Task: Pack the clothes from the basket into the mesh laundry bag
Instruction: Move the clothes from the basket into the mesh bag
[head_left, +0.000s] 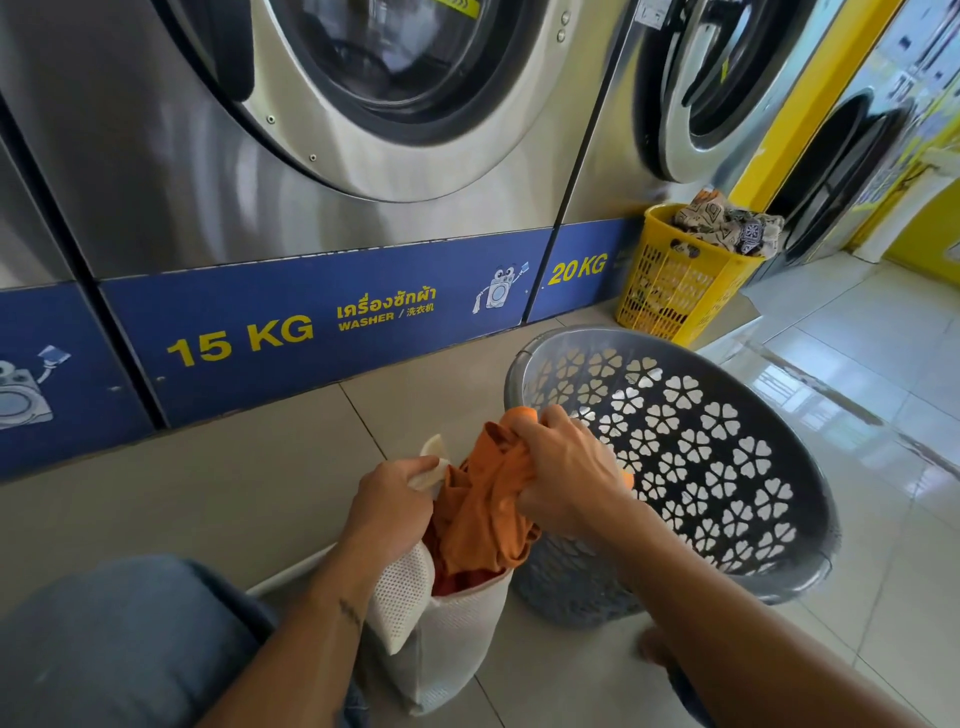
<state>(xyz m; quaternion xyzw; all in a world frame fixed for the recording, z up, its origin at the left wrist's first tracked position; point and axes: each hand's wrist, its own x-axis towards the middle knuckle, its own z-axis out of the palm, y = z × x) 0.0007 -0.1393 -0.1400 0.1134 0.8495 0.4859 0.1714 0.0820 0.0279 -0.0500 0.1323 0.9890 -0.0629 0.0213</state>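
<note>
L hand (387, 501) & R hand (563, 467) both fisted, fingers (530, 431) curled tight, forearms extended.

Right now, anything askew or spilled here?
Nothing spilled. The grey basket is tipped toward the person rather than upright. The orange garment, held by the right hand, is only partly inside the mesh bag, whose rim the left hand holds.

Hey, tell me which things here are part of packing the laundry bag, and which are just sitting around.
Part of the job:
- orange garment, gripped by the right hand
- white mesh laundry bag, its rim held open by the left hand
- grey basket, tipped beside the bag

Just sitting around:
- yellow basket heaped with patterned cloth
- 15 KG washer
- 20 KG washer
</note>
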